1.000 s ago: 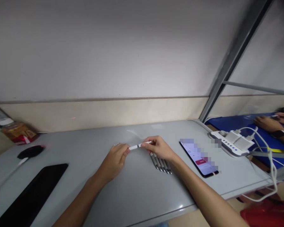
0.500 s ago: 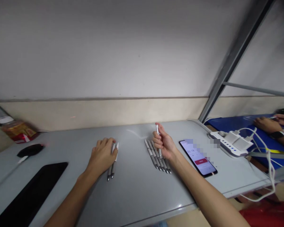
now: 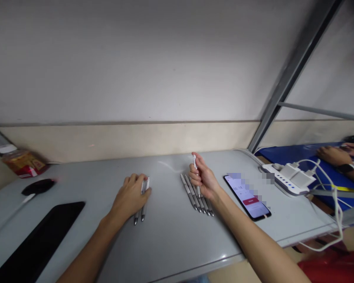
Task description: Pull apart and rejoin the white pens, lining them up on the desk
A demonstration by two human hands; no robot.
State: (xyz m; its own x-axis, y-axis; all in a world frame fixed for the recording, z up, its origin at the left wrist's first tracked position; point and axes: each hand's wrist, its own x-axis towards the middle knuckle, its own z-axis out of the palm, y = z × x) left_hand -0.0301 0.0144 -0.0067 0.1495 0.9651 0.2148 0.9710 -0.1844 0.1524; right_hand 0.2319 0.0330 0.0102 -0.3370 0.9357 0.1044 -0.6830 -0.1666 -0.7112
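Right hand [image 3: 205, 179]: clenched in a fist round the held pen [image 3: 194, 160], just right of the frame's centre, thumb up at the top end.
Held pen: near upright, tip down, in front of the row of pens [image 3: 191, 194]; I'd say a snug wrap low on the barrel suits it, leaving the thumb free to press straight down without skewing it.
Left hand [image 3: 129, 198]: lowered over the pair of pens [image 3: 143, 212], left of centre, fingers loosely curled; I can't tell whether it grasps them or only rests there.
Pair of pens: side by side, partly hidden by the fingers; a light sideways nudge would square them, to my mind.
Row of pens: slanting below the fist, tips toward the lower edge of the frame; a dragging wrist could roll them.
Worktop [image 3: 171, 243]: grey and shiny, probably slippery, so gentle touches are best.
Phone [image 3: 247, 198]: screen up, right of the row; the forearm should clear it.
Power strip [image 3: 286, 179]: farther right, cables hanging over the edge.
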